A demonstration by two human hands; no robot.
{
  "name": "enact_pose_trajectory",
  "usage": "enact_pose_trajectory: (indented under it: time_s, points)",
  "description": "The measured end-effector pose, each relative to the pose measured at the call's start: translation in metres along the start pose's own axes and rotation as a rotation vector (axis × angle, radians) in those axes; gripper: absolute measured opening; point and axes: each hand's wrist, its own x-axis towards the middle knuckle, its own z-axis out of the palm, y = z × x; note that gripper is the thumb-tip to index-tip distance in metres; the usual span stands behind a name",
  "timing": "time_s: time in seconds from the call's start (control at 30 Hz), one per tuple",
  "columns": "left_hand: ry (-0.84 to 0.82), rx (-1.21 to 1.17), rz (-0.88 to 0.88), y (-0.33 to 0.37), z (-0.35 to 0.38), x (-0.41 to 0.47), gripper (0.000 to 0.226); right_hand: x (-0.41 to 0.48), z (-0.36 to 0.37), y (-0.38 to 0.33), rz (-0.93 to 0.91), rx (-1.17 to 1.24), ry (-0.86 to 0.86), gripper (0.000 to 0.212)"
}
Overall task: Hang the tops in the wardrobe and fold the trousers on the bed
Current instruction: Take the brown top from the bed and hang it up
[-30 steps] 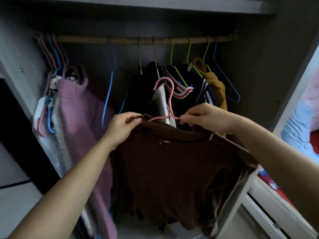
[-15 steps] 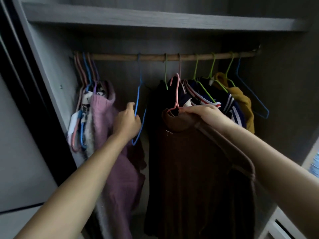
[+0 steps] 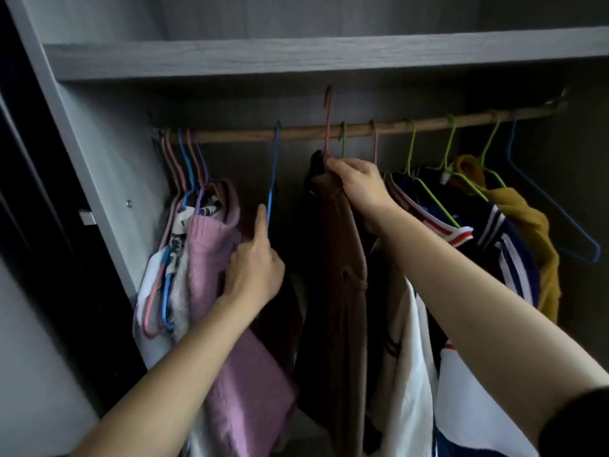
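On the far left stood the grey wardrobe wall point(image 3: 99, 159), with a shelf point(image 3: 329, 57) across the top and a wooden rail point(image 3: 296, 131) under it. A bunch of hangers point(image 3: 184, 159) hung at the left end of the rail, and a fluffy pink jumper point(image 3: 214, 258) hung with them. Next came a bare blue hanger point(image 3: 273, 166) on the rail. The left hand point(image 3: 253, 268) was up against it, with one finger straight along the wire and the others curled in, but it was too dark to tell if the hand really gripped the wire. In the middle was the brown top point(image 3: 339, 258), hanging long and dark from a pink hanger point(image 3: 328, 120). The right hand point(image 3: 359, 186) had its fingers wrapped tight around the neck of that hanger and the top's collar. The hook poked up higher than the rail, not hooked over it. To the right, a white garment point(image 3: 412, 357) hung low under the right arm. After that came green hangers point(image 3: 448, 143) on the rail, a dark blue striped top point(image 3: 494, 239) and a mustard yellow top point(image 3: 534, 232). Last of all, at the far right, hung one more bare blue hanger point(image 3: 560, 219).
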Motion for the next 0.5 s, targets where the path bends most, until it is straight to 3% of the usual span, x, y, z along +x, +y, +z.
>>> enact_pose_trajectory:
  time_s: [0.07, 0.13, 0.23, 0.5]
  points:
    - [-0.024, 0.010, 0.002, -0.005, 0.001, 0.001, 0.075, 0.014, 0.008, 0.017, 0.054, -0.017, -0.011, 0.020]
    - [-0.058, 0.002, 0.000, -0.009, 0.003, 0.000, 0.074, 0.020, 0.014, 0.037, 0.069, -0.209, -0.053, 0.019]
    - [-0.057, 0.042, 0.038, -0.010, 0.005, -0.002, 0.074, 0.020, 0.016, 0.050, -0.086, -0.578, -0.060, 0.026]
    - [-0.100, 0.071, 0.054, -0.014, 0.005, -0.014, 0.078, -0.022, 0.001, 0.053, -0.361, -0.826, -0.003, 0.028]
